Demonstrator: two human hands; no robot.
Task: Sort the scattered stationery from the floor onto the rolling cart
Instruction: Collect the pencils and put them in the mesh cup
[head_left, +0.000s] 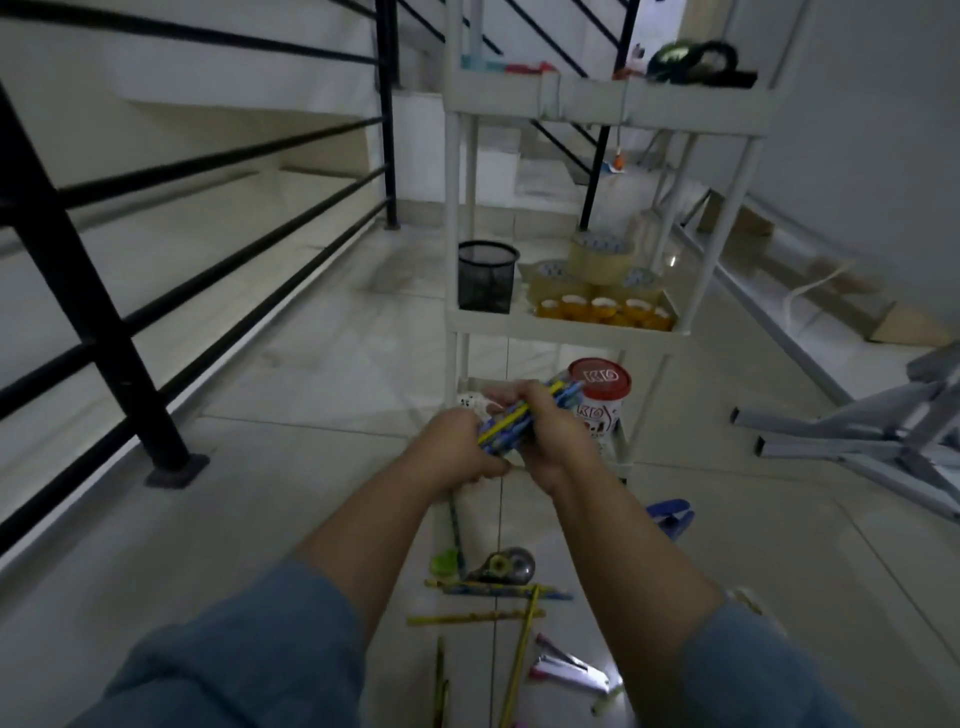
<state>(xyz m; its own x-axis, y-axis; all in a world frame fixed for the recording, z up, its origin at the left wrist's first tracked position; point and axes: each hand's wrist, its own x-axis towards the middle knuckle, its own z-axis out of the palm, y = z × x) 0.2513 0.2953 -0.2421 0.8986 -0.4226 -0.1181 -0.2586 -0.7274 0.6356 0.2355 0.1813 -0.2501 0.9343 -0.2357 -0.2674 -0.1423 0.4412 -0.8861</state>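
- Head view: one black railing (104, 291) fills the 9-to-11 o'clock side, its bars smeared by blur.
- One white rolling cart (498, 98) stands at 12 to 1 o'clock with three tiers showing. What lies on the top tier is dark and hard to make out, and the bottom tier is mostly hidden behind the hands.
- One grey metal frame (857, 431) lies on the floor at 3 o'clock, cut off by the picture's edge.
- Two hands meet at the centre. The left hand (457, 447) and right hand (550, 441) both curl their fingers round one bundle of pencils (498, 431), blue and yellow, held in front of the bottom tier. The number in the bundle cannot be told.
- Three large clear tape rolls (602, 254) sit on the middle tier, one stacked on the others.
- One black mesh cup (488, 283) stands at that tier's 9 o'clock corner.
- One red-lidded tub (600, 379) sits on the bottom tier, partly covered by the right hand.
- About five small orange tape rolls (602, 306) line the middle tier's front.
- About six loose pencils (475, 617) lie on the floor at 6 o'clock, some crossing and two cut off below.
- At 6 o'clock there are also one tape dispenser (501, 566), one pink-and-silver stapler (566, 670), one blue item (670, 514) half hidden by the right forearm, and one green round item (444, 563) too blurred to name.
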